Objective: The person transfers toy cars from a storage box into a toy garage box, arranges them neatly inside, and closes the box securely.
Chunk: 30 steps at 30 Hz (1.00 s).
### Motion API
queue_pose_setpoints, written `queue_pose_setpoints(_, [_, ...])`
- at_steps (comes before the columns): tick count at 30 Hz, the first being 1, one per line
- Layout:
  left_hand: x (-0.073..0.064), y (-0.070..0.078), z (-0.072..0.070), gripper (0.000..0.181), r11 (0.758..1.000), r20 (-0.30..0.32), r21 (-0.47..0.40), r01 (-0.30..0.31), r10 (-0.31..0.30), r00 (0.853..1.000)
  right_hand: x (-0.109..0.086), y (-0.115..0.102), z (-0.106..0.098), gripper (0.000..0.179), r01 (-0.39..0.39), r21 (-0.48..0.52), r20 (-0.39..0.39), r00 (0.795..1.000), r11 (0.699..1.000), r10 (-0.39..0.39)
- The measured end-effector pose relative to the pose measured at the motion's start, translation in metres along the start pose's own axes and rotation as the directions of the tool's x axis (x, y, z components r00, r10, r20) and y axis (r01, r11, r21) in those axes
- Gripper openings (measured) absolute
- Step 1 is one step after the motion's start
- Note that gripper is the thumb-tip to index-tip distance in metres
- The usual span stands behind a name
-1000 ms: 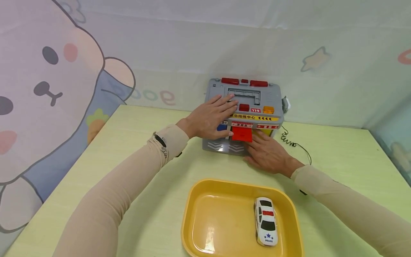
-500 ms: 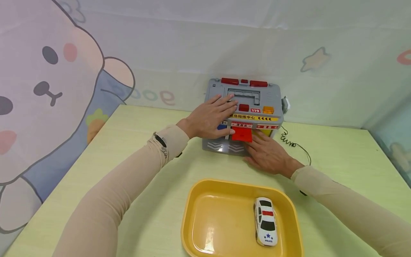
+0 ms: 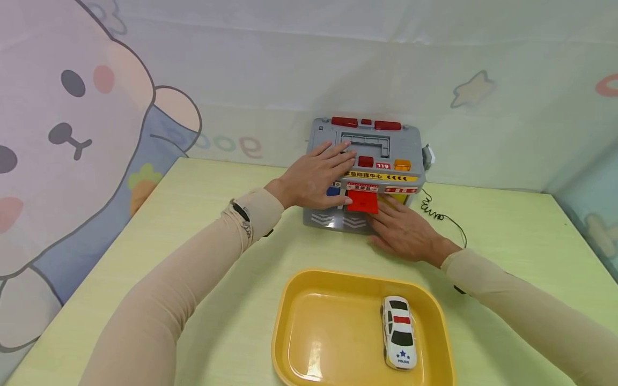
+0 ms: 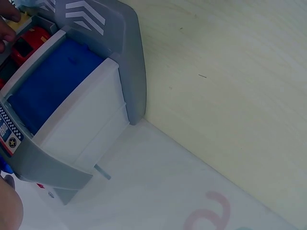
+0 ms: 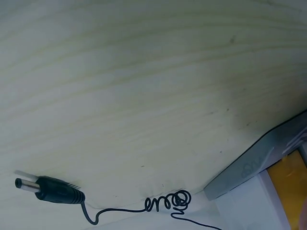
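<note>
A grey toy garage (image 3: 407, 142) with red lights and a yellow strip stands at the back of the table. My left hand (image 3: 316, 179) lies over its top left part with fingers straight, thumb beside the raised red door (image 3: 363, 202). Low at the front, my right hand (image 3: 403, 228) reaches beneath that door, its fingertips partly hidden. In the left wrist view a red toy car (image 4: 29, 45) sits in the middle bay, fingertips close by it. The blue door (image 4: 57, 79) beside that bay is down.
Nearer on the table, a yellow tray (image 3: 333, 327) holds a white toy police car (image 3: 399, 332). A curly black cord (image 3: 429, 212) runs right of the garage, ending in a plug (image 5: 60, 190). A printed cloth wall (image 3: 270, 69) stands close behind.
</note>
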<state>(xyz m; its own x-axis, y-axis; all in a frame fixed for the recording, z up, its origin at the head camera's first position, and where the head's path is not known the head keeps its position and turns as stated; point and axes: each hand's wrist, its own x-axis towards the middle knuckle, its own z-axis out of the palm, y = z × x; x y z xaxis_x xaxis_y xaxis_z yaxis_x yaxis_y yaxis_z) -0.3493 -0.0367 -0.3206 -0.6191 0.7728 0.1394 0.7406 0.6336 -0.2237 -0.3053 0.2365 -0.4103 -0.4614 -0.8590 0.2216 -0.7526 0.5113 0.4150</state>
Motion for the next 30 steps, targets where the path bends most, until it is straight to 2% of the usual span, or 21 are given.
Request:
queue_pose_setpoints(6, [0.0, 0.0, 0.001, 0.088, 1.0, -0.009, -0.002, 0.004, -0.004, 1.0, -0.004, 0.004, -0.008, 0.048, 0.064, 0.05, -0.134, 0.989, 0.997, -0.057])
queue_pose_setpoints(12, [0.0, 0.0, 0.0, 0.088, 1.0, -0.002, 0.001, 0.004, -0.004, 1.0, -0.009, 0.006, -0.016, 0.041, 0.059, 0.068, -0.209, 0.977, 0.996, -0.043])
queue_pose_setpoints(18, [0.0, 0.001, 0.0, 0.088, 1.0, -0.001, -0.002, 0.007, -0.007, 1.0, -0.009, 0.006, -0.02, 0.056, 0.043, 0.106, -0.321, 0.947, 0.993, -0.007])
queue_pose_setpoints(20, [0.0, 0.001, 0.0, 0.088, 1.0, 0.001, -0.002, 0.008, -0.008, 1.0, -0.009, 0.005, -0.021, 0.056, 0.037, 0.118, -0.347, 0.938, 0.992, 0.007])
queue_pose_setpoints(25, [0.0, 0.001, 0.0, 0.088, 1.0, -0.002, 0.001, 0.007, -0.007, 1.0, -0.009, 0.005, -0.021, 0.057, 0.034, 0.135, -0.377, 0.926, 0.99, 0.02])
queue_pose_setpoints(30, [0.0, 0.001, 0.0, 0.088, 1.0, -0.011, 0.005, 0.002, -0.002, 1.0, -0.006, 0.003, -0.019, 0.062, 0.088, 0.134, -0.349, 0.936, 0.987, -0.037])
